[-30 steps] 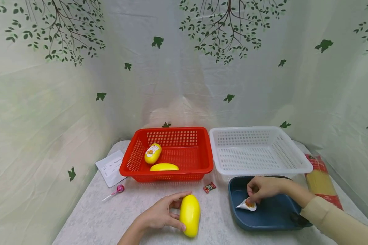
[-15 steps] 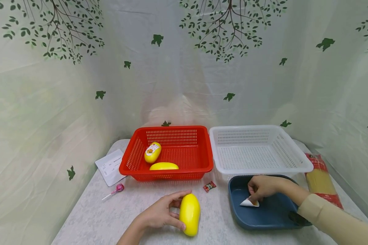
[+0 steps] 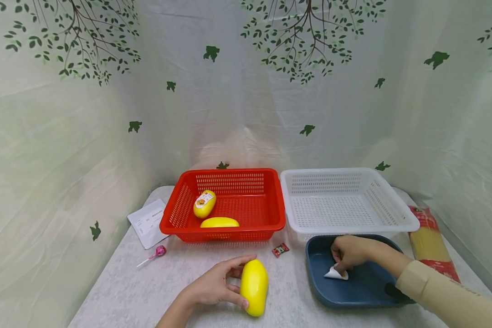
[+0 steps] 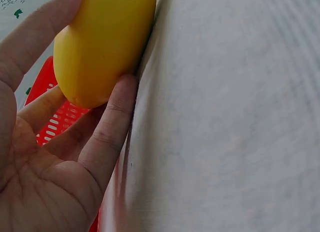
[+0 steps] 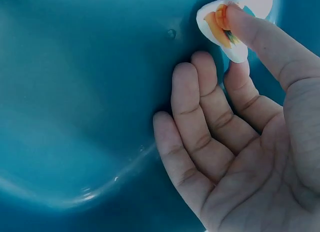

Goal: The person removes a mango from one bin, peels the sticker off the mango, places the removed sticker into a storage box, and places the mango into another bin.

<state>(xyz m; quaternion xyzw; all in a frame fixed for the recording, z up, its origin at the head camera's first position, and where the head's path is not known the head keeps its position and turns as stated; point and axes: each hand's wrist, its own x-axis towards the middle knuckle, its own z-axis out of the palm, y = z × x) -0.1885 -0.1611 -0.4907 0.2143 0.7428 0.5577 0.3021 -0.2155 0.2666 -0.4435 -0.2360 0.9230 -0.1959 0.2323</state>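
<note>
On the table at front centre, my left hand (image 3: 217, 284) holds a smooth yellow mango (image 3: 254, 288) from its left side, fingers and thumb spread along it. The left wrist view shows the mango (image 4: 105, 46) close up, touching the fingers. Inside the dark blue basin (image 3: 365, 298), my right hand (image 3: 354, 251) pinches a white sticker (image 3: 336, 273). That sticker (image 5: 217, 24) is bent over and carries a printed orange fruit picture in the right wrist view, between thumb and index finger. The other fingers are half bent near the basin floor.
A red basket (image 3: 229, 234) contains a labelled mango (image 3: 205, 204) and another mango (image 3: 219, 222). Beside it stands a white basket (image 3: 352, 228). Around them lie a lollipop (image 3: 160, 251), a wrapped candy (image 3: 280, 249), a white packet (image 3: 148, 224) and a pasta bag (image 3: 430, 243).
My right hand has shifted the sticker slightly to the right within the basin, and the sticker has turned so that less of its print shows. The left hand and its mango have stayed put.
</note>
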